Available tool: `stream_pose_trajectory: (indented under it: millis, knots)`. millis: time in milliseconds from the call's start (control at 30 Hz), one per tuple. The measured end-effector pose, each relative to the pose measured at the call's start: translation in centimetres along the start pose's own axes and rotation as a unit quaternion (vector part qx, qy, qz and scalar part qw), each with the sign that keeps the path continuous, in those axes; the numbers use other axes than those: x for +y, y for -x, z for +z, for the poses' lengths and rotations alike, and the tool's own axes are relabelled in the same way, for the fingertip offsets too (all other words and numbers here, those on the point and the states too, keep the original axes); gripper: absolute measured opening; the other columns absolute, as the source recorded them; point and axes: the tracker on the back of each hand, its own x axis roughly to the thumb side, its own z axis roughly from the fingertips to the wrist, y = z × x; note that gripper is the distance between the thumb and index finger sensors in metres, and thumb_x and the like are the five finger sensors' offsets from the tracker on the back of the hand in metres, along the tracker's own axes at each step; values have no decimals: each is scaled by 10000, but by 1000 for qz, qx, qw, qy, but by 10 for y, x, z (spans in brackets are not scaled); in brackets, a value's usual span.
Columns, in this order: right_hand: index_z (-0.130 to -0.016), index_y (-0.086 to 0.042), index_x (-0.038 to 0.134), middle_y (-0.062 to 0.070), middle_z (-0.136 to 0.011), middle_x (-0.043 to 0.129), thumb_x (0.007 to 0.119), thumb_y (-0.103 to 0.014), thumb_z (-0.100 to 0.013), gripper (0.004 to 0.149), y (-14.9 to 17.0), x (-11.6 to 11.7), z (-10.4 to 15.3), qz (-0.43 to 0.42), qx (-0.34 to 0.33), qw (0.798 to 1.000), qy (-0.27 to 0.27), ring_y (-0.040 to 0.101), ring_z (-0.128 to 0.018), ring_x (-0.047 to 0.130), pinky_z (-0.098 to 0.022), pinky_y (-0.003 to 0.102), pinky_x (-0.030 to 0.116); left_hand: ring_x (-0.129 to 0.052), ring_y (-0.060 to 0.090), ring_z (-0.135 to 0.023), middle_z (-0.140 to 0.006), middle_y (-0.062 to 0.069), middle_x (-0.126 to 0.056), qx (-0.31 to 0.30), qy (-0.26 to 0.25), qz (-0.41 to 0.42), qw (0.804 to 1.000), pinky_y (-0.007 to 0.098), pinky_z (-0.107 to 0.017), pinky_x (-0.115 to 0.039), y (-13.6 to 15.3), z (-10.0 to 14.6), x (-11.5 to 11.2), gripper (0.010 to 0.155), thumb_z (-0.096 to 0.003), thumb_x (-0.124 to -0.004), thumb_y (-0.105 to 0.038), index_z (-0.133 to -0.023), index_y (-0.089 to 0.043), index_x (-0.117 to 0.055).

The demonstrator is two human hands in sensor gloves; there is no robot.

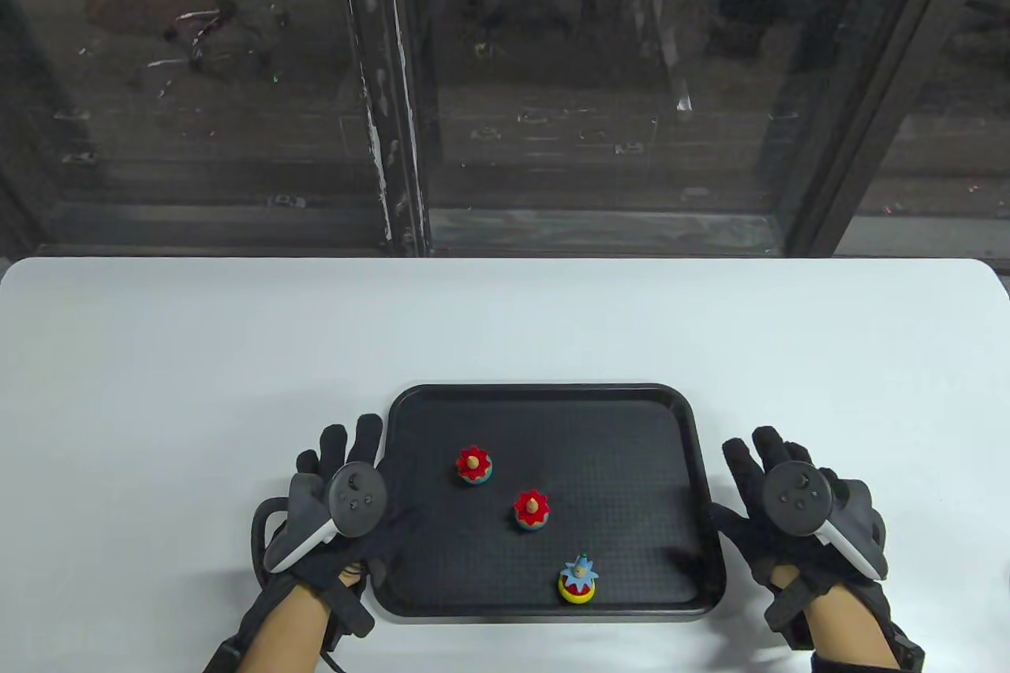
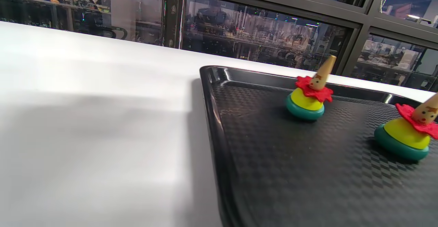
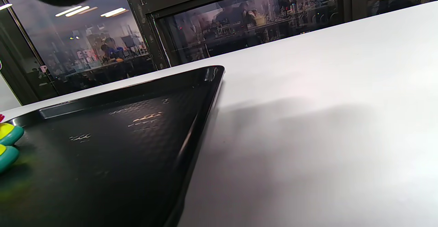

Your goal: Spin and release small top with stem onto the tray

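Lying on the white table (image 1: 237, 342), the black textured plastic tray (image 1: 544, 401) is flanked by both gloved hands — left hand (image 1: 347, 503), right hand (image 1: 797, 507) — fingers spread, nothing held. Three small stemmed clown-shaped tops (image 1: 532, 510) stand close together; a released spin risks being knocked over by neighbours.

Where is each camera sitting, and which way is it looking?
Table view: high above, looking down at the black tray with three tops; left hand and right hand flank it.
Left wrist view: low, left of the tray, facing two red-collared tops; no hand shows.
Right wrist view: low, right of the tray; dark glove bits at the top edge.
All views share the tray.
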Motion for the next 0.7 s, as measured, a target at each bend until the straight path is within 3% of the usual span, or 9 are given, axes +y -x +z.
stream_pose_trajectory:
  millis: [700]
  knots:
    - [-1097,-392,280,51,-1177,126,575,-716,-394,828,1,0,0,-5,4,1000,-6,450,-1090,205,-709,698,261,-53,384,-1184,-1290,-68,-51,2,3,8,1000,644,-830,-176,1,-2,1,858,-341,-514,-796,-1107,-540,-227]
